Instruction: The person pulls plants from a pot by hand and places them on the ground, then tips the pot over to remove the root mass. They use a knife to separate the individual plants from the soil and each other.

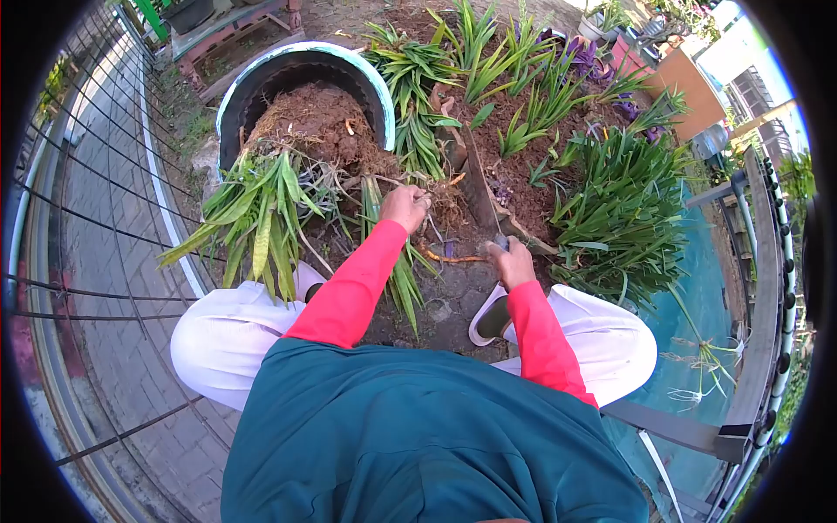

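My left hand (406, 207) is closed on the root end of a leafy plant, whose strappy green leaves (403, 283) hang down under my forearm. Tangled brown roots (449, 206) spread out just beyond my fingers. My right hand (513, 263) is closed around what looks like a knife (501, 237), mostly hidden by the fingers. An orange-brown root (453, 258) runs between the two hands, close over the paving. To the left, a large black pot (390, 109) with a pale blue rim lies tipped over, soil and roots (318, 131) spilling from its mouth. More uprooted leaves (261, 213) lie in front of it.
A soil bed (532, 166) with rows of green plants lies ahead, bordered by a brown edging (479, 187). Dense long leaves (623, 209) stand at the right. A wire fence (105, 218) runs along the left; a metal frame (754, 288) stands right. One loose plant (706, 353) lies there.
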